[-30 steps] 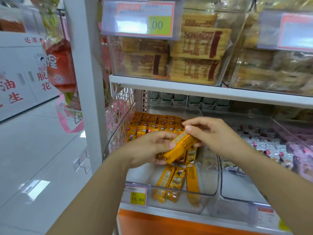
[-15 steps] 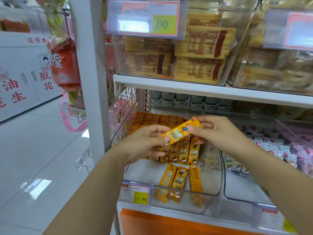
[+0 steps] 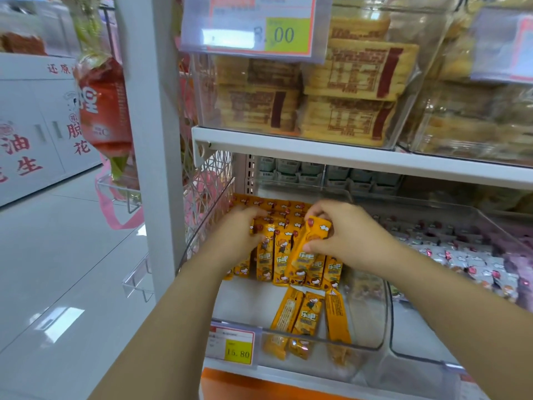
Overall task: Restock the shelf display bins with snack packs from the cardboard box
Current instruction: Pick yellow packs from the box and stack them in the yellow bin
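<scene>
Head view, right hand (image 3: 352,238) pinching snack pack (image 3: 304,256), left hand (image 3: 230,241) gripping packs (image 3: 266,256)

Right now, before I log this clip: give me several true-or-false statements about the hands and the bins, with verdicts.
1. The right hand pinches an orange pack. True.
2. The price tag on the clear bin reads 8.00. False: it reads 15.80.
3. Three loose packs lie at that bin's front. True.
4. The neighbouring bin holds orange packs. False: it holds pink and white packs.
5. The left hand hangs clear of the shelf. False: it rests on the standing row of orange packs.
</scene>
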A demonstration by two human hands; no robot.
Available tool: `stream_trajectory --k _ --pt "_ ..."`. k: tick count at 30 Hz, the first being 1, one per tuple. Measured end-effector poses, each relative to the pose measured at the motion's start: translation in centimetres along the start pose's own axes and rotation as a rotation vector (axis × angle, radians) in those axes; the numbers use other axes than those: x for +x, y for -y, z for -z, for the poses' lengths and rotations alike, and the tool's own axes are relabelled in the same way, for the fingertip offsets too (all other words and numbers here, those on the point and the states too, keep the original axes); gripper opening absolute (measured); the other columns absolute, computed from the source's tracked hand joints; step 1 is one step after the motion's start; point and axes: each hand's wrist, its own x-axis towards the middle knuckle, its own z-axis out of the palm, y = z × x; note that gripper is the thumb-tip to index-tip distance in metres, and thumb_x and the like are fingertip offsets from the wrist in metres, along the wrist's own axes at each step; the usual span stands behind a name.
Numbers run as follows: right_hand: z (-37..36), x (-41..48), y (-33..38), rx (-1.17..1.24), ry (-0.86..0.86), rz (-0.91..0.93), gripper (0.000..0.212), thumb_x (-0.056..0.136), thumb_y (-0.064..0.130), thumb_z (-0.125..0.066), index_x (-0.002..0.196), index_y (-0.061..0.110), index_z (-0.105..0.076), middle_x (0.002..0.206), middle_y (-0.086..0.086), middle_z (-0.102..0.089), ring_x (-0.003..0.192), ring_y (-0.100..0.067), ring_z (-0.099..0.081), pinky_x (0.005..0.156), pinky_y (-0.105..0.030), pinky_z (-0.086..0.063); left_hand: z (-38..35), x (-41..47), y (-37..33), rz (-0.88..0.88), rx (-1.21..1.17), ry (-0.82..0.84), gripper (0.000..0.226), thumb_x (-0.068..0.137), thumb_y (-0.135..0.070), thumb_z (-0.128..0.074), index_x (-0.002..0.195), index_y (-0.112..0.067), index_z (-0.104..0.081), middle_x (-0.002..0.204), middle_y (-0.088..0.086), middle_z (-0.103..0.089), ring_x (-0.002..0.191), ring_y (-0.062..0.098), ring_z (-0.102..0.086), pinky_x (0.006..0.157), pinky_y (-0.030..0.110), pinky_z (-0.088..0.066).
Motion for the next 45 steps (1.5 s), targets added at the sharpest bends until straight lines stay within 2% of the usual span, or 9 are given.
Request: stream_trajectory --k 7,14,19,26,32,37,39,42,45 --pt "-1.4 1.6 -0.9 -0.046 0.058 0.023 0.053 0.076 0.03 -0.078 0.123 0.027 -0.054 0.118 0.006 -0.058 0.083 -0.003 -0.046 0.058 -0.014 -0.032 -1.4 1.5 -0.8 -0.083 0.258 0.152 0.055 0.087 -0.027 -0.068 0.138 -0.027 -0.047 0.138 0.006 -0.039 0.121 0.028 -0.05 0.1 0.038 -0.044" --pt "-1.4 2.1 -1.3 -0.062 0.082 0.041 0.05 0.077 0.03 -0.077 0.122 0.027 -0.054 0.088 0.017 -0.044 0.064 0.005 -0.038 0.054 -0.013 -0.027 -1.4 2.1 -1.1 -0.125 0.364 0.176 0.048 0.086 -0.034 -0.067 0.131 -0.026 -0.052 0.132 0.006 -0.041 0.115 0.028 -0.052 0.095 0.038 -0.046" --pt "-1.0 2.5 -1.2 -0.012 0.147 0.043 0.047 0.079 0.027 -0.076 0.121 0.026 -0.054 0.073 0.018 -0.042 0.062 0.004 -0.04 0.052 -0.013 -0.029 -1.0 2.4 -1.2 -0.212 0.344 0.22 0.037 0.086 -0.026 -0.066 0.121 -0.022 -0.057 0.122 0.001 -0.052 0.107 0.021 -0.054 0.086 0.035 -0.048" --pt "-1.0 3.5 -0.5 -0.04 0.246 0.098 0.043 0.082 0.025 -0.073 0.121 0.028 -0.054 0.078 0.021 -0.044 0.066 0.006 -0.042 0.053 -0.009 -0.031 -0.4 3.0 -1.6 -0.255 0.338 0.318 0.022 0.081 -0.023 -0.07 0.098 -0.021 -0.057 0.091 -0.003 -0.06 0.082 0.017 -0.057 0.07 0.033 -0.049" --pt "-1.1 4.2 -0.1 -0.055 0.32 0.099 0.042 0.084 0.023 -0.071 0.122 0.027 -0.054 0.075 0.019 -0.04 0.063 0.003 -0.04 0.049 -0.003 -0.033 -0.8 3.0 -1.0 -0.248 0.405 0.334 0.027 0.082 -0.023 -0.069 0.107 -0.013 -0.062 0.099 0.004 -0.062 0.087 0.022 -0.059 0.073 0.036 -0.05" --pt "-1.8 4.5 -0.3 -0.104 0.324 0.08 0.045 0.084 0.022 -0.071 0.125 0.026 -0.051 0.082 0.019 -0.042 0.066 0.003 -0.038 0.049 -0.008 -0.031 -0.2 2.9 -0.4 -0.225 0.42 0.257 0.03 0.086 -0.022 -0.068 0.114 -0.014 -0.061 0.113 0.006 -0.06 0.1 0.022 -0.057 0.077 0.03 -0.044" --pt "-2.1 4.5 -0.4 -0.13 0.306 0.079 0.046 0.084 0.023 -0.07 0.126 0.026 -0.051 0.089 0.019 -0.045 0.07 0.002 -0.04 0.053 -0.01 -0.029 -0.2 2.7 -0.5 -0.224 0.424 0.238 0.032 0.087 -0.021 -0.067 0.118 -0.014 -0.06 0.117 0.007 -0.058 0.101 0.023 -0.057 0.076 0.029 -0.043" --pt "-2.2 4.4 -0.6 -0.18 0.287 0.066 0.047 0.085 0.024 -0.069 0.128 0.024 -0.049 0.117 0.006 -0.054 0.094 -0.008 -0.048 0.071 -0.019 -0.035 -0.4 2.7 -0.5 -0.216 0.438 0.215 0.038 0.087 -0.02 -0.068 0.123 -0.014 -0.058 0.12 0.009 -0.056 0.105 0.025 -0.056 0.082 0.032 -0.047" --pt "-2.2 4.1 -0.4 -0.274 0.272 0.029 0.045 0.088 0.024 -0.065 0.129 0.019 -0.047 0.121 -0.003 -0.053 0.1 -0.015 -0.048 0.074 -0.023 -0.037 -0.8 2.4 -0.5 -0.214 0.492 0.192 0.039 0.088 -0.019 -0.065 0.125 -0.016 -0.056 0.123 0.009 -0.051 0.109 0.027 -0.054 0.087 0.036 -0.048"
